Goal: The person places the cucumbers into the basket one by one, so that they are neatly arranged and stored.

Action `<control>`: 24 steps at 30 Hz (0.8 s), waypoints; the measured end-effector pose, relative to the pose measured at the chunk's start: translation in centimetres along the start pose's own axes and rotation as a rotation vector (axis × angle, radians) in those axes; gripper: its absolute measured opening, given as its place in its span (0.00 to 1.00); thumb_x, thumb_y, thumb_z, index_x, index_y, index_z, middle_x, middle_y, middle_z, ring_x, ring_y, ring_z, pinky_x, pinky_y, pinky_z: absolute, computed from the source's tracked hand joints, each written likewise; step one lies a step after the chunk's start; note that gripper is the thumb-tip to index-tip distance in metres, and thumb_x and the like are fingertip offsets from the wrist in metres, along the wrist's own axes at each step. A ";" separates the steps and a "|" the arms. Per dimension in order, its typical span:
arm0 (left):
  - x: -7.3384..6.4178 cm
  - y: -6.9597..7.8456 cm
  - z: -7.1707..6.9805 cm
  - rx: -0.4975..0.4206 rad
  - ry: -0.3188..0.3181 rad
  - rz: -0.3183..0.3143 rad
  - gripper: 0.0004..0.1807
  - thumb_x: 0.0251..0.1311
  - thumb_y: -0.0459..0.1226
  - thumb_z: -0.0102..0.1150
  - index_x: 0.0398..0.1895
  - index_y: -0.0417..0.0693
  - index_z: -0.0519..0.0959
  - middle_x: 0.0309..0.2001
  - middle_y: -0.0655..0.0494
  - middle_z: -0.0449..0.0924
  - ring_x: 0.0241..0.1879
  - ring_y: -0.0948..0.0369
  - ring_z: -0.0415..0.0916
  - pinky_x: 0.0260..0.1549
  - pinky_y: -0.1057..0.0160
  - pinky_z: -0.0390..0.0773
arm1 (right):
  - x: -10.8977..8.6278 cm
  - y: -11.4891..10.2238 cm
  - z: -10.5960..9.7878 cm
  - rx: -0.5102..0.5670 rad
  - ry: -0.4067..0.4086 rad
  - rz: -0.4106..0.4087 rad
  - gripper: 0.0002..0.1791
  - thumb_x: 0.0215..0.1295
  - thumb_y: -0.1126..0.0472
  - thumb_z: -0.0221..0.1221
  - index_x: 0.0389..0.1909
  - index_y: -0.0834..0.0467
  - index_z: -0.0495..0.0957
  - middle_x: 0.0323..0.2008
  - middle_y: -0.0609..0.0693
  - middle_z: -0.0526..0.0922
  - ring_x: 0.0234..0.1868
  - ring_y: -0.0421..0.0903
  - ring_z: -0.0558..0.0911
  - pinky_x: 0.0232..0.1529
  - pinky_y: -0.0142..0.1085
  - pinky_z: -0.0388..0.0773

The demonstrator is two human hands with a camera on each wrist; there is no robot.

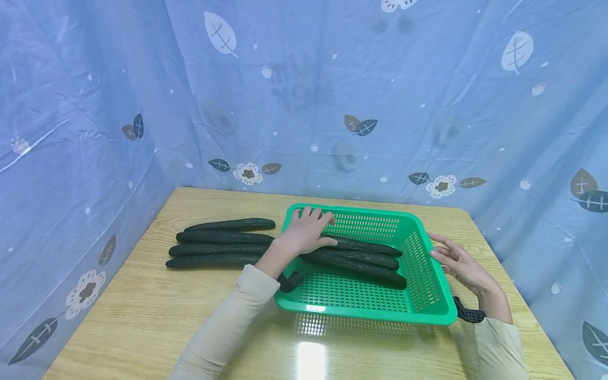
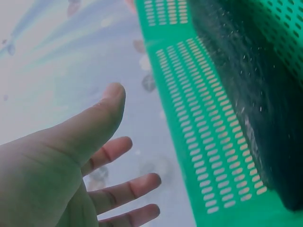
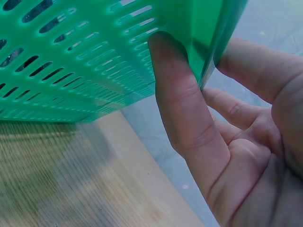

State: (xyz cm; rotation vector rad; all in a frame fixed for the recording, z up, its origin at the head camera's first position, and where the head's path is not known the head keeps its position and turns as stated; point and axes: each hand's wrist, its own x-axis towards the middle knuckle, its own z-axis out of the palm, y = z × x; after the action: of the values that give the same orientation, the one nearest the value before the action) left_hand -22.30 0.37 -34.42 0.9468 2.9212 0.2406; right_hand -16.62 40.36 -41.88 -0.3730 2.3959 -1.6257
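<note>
My left hand [image 1: 304, 232] is over the left side of the green plastic basket [image 1: 361, 314], with its fingers spread. In the left wrist view, the left thumb and fingers [image 2: 142, 187] stand apart with nothing between them. Dark green cucumbers [image 1: 366, 261] lie side by side in the basket, their left ends partly hidden behind that hand. At the basket's right end, my right hand [image 1: 467, 269] grips the rim. The right wrist view shows one digit against the slotted outer wall [image 3: 94, 56] and others around the rim's edge.
Several more cucumbers [image 1: 218, 249] lie in a row on the wooden table [image 1: 138, 311], left of the basket, some reaching behind the left arm. A blue patterned curtain [image 1: 304, 105] hangs behind and along both sides of the table.
</note>
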 end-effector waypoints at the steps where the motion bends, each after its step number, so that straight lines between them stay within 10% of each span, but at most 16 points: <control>1: -0.3 -0.3 -0.1 -0.015 0.012 -0.002 0.25 0.58 0.61 0.48 0.54 0.61 0.65 0.50 0.56 0.65 0.55 0.52 0.58 0.58 0.46 0.56 | 0.0 0.0 0.0 0.004 -0.004 -0.003 0.31 0.74 0.61 0.42 0.73 0.55 0.42 0.51 0.40 0.72 0.50 0.30 0.73 0.44 0.27 0.73; 15: -4.8 -4.1 -0.4 -0.233 0.127 -0.052 0.23 0.61 0.59 0.46 0.55 0.62 0.66 0.53 0.55 0.67 0.56 0.52 0.60 0.61 0.42 0.52 | 0.0 0.2 0.2 0.018 -0.015 -0.004 0.31 0.74 0.62 0.42 0.73 0.56 0.41 0.52 0.39 0.71 0.51 0.29 0.73 0.45 0.29 0.73; 24: -7.0 -7.0 1.0 -0.293 0.207 -0.113 0.24 0.63 0.58 0.45 0.54 0.55 0.69 0.49 0.52 0.71 0.52 0.52 0.64 0.57 0.42 0.56 | 0.0 0.0 0.2 -0.076 0.045 0.049 0.32 0.73 0.56 0.44 0.73 0.53 0.43 0.53 0.45 0.66 0.50 0.24 0.69 0.53 0.61 0.64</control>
State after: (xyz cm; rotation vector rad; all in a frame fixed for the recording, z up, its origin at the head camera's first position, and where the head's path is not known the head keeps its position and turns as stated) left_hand -20.55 -9.20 -36.53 0.7504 2.9883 0.7781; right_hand -16.53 40.22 -41.95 -0.2906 2.4856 -1.5415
